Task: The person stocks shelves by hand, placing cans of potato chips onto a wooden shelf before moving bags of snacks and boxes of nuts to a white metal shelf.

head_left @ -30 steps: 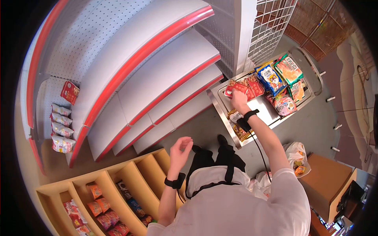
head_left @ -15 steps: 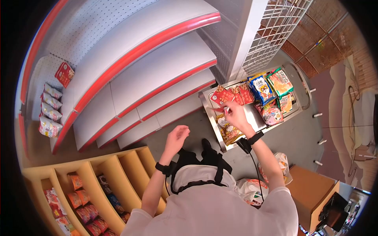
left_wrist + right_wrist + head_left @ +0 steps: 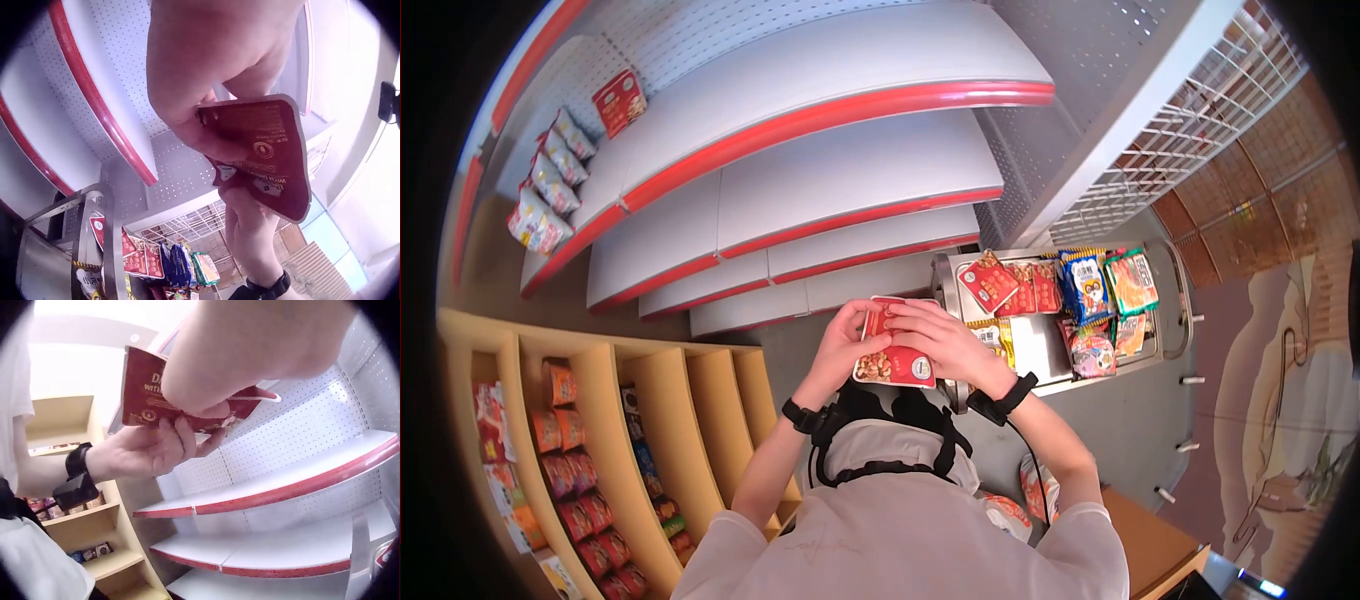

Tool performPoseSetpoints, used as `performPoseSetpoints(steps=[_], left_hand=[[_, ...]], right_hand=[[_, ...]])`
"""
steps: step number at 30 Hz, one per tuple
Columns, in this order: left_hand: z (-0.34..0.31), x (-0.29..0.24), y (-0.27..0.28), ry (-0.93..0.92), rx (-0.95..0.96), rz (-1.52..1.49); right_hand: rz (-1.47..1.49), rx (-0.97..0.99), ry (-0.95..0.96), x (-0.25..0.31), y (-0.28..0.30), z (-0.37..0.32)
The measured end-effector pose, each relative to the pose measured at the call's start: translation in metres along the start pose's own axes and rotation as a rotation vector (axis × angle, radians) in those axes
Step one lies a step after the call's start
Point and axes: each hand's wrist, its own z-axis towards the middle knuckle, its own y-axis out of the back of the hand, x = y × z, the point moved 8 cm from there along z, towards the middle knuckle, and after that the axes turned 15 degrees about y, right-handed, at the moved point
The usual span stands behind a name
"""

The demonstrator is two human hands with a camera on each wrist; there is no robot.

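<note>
In front of the body, both hands hold a red snack pouch (image 3: pixel 897 369) with nuts pictured on it. My left hand (image 3: pixel 837 345) grips its left side, thumb across the front. My right hand (image 3: pixel 940 338) lies over its upper right part, fingers bent around the edge. From the left wrist view, the pouch's dark red printed back (image 3: pixel 275 162) shows between the hands, and it looks bent. Similar red pouches (image 3: pixel 988 283) lie on a metal cart (image 3: pixel 1040 350) to the right.
Blue bags (image 3: pixel 1086 285), green bags (image 3: pixel 1133 283) and a yellow bag (image 3: pixel 997 338) also lie on the cart. White shelves (image 3: pixel 840 160) with red edges stand ahead; one red pouch (image 3: pixel 619 103) and several silver bags (image 3: pixel 553 185) are at their left. A wooden rack (image 3: pixel 710 400) holds snacks.
My right hand has lifted a red pouch from the cart and brought it left to the body's middle. My left hand has come in to grip it too. The head view has turned.
</note>
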Motion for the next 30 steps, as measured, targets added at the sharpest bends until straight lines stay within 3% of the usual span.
performPoseSetpoints(steps=[4, 6, 8, 10, 12, 18, 27, 30], left_hand=[[-0.006, 0.002, 0.016, -0.016, 0.006, 0.082], [-0.011, 0.008, 0.019, 0.115, 0.010, 0.055], [-0.020, 0.006, 0.027, 0.124, -0.034, 0.056], [-0.030, 0.001, 0.036, 0.091, -0.117, 0.264], [-0.043, 0.001, 0.047, 0.086, -0.166, 0.253], [-0.083, 0.017, 0.096, 0.073, -0.363, 0.208], [-0.136, 0.032, 0.141, 0.099, -0.566, -0.013], [-0.146, 0.033, 0.149, 0.058, -0.614, 0.051]], right_hand=[[-0.032, 0.070, 0.056, -0.004, -0.011, 0.002], [-0.151, 0.151, 0.083, -0.015, -0.015, -0.006], [-0.175, -0.011, -0.195, -0.048, 0.004, -0.024], [-0.275, -0.090, -0.336, -0.091, 0.017, -0.060], [-0.438, -0.175, -0.508, -0.137, 0.028, -0.107], [-0.612, 0.242, -1.174, -0.227, 0.010, -0.240], [-0.725, 0.405, -1.261, -0.243, -0.008, -0.278], [-0.785, 0.453, -1.268, -0.246, -0.011, -0.278]])
